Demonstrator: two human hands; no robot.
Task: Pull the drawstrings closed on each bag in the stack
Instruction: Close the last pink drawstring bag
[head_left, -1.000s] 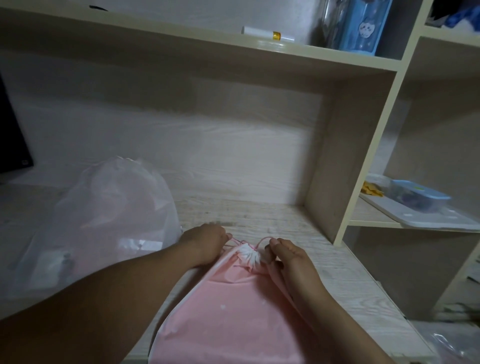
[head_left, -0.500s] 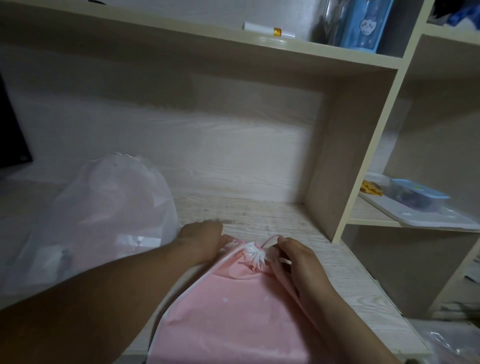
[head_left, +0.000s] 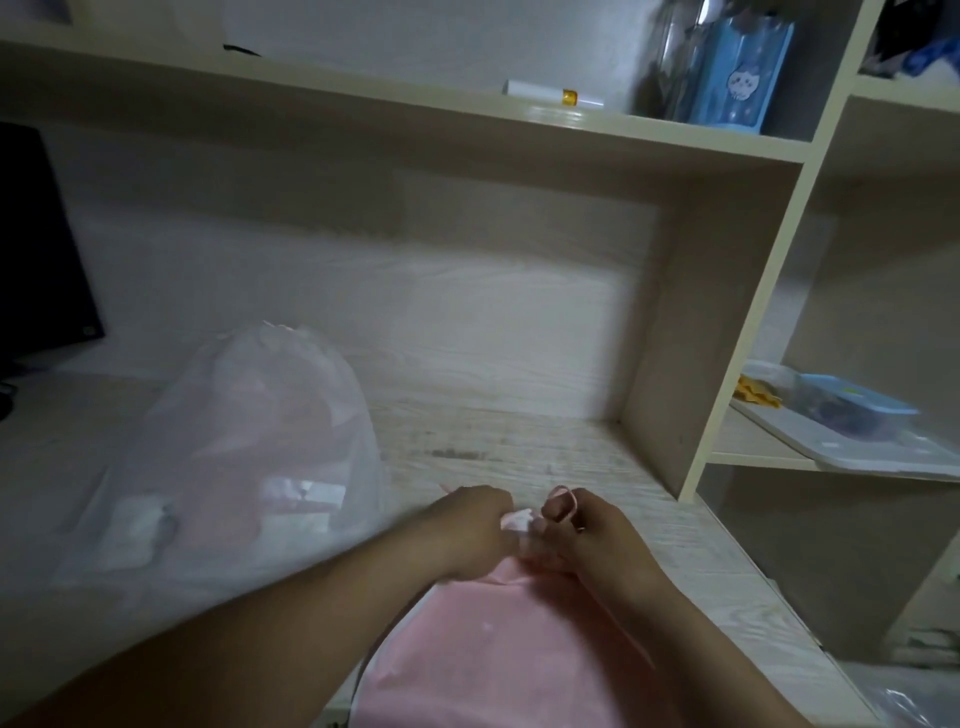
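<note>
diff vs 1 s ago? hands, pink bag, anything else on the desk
Both hands closed in on the gathered mouth of the pink bag. The left hand moved right and now pinches the bunched neck; the right hand has a pink drawstring loop raised over its fingers. The mouth looks bunched tighter. The translucent bag on the left and the shelf items stayed put.

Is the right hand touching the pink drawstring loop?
Touching. In the head view the pink drawstring loop curls over the right hand's fingers, beside the pink bag's bunched mouth.
</note>
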